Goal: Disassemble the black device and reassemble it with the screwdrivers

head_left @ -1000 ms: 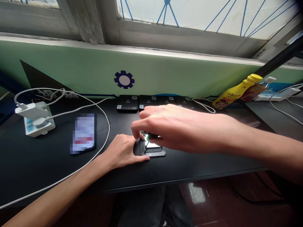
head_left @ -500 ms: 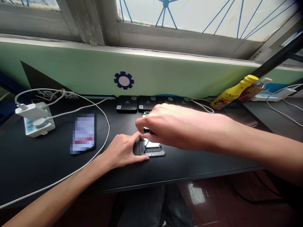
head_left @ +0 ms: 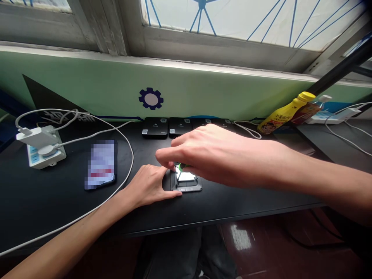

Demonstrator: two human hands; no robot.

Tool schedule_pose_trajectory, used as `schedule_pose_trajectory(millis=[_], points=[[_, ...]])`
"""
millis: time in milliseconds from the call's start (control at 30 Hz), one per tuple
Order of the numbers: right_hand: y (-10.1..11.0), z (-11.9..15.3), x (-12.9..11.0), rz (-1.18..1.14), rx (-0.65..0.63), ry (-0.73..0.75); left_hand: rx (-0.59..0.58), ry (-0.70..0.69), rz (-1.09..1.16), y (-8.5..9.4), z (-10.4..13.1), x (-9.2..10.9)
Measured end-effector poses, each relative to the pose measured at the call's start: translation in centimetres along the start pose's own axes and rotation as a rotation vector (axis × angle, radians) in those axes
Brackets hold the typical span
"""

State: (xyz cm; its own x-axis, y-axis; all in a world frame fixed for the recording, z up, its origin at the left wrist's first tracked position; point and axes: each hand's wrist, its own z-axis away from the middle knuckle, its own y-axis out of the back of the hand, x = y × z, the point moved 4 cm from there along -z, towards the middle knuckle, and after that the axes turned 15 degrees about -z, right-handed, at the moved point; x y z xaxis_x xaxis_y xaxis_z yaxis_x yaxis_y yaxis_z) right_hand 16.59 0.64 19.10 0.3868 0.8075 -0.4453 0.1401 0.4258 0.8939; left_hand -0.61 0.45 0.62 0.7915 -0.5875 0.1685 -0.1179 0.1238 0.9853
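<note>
In the head view a dark plastic casing [head_left: 187, 188] with a pale metal plate [head_left: 186, 176] inside lies flat on the desk. My left hand [head_left: 148, 180] is closed on the casing's left side, with the thumb along its near edge. Over the casing's far part is my right hand [head_left: 197, 153], its fingers curled around a screwdriver [head_left: 181, 167] with a green part and a thin dark shaft. The shaft slants down to the casing's left side. My right hand hides the far end of the casing and the tool's upper part.
Several black boxes [head_left: 155, 128] stand along the wall. To the left are a phone [head_left: 100, 164], a white power strip [head_left: 48, 155] with chargers, and a white cable [head_left: 133, 155]. A yellow bottle [head_left: 286, 112] leans at the back right. The desk [head_left: 209, 217] ends close to my legs.
My right hand has shifted slightly left and its index finger reaches out further. The green part of the screwdriver now shows, while the green circuit board behind the casing is covered. My left hand stays put.
</note>
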Motion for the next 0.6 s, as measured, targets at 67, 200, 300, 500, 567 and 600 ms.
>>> schedule_pose_trajectory(millis=[67, 200, 300, 500, 567, 600], points=[[-0.1, 0.1, 0.2, -0.018, -0.005, 0.011, -0.001, -0.007, 0.001, -0.1, 0.0, 0.0], [-0.6, 0.0, 0.7, -0.038, -0.016, -0.034, 0.005, 0.015, -0.018, -0.4, 0.1, -0.1], [-0.6, -0.3, 0.9, 0.088, -0.005, -0.153, -0.006, 0.016, -0.030, -0.7, 0.2, -0.1], [-0.7, -0.8, 0.8, 0.247, 0.043, -0.201, 0.012, 0.017, -0.061, -0.8, 0.2, -0.2], [-0.7, -0.8, 1.1, 0.219, 0.071, -0.191, 0.016, 0.022, -0.045, -0.7, 0.2, -0.1], [-0.8, -0.8, 1.2, 0.187, 0.073, -0.179, 0.013, 0.022, -0.038, -0.7, 0.1, -0.1]])
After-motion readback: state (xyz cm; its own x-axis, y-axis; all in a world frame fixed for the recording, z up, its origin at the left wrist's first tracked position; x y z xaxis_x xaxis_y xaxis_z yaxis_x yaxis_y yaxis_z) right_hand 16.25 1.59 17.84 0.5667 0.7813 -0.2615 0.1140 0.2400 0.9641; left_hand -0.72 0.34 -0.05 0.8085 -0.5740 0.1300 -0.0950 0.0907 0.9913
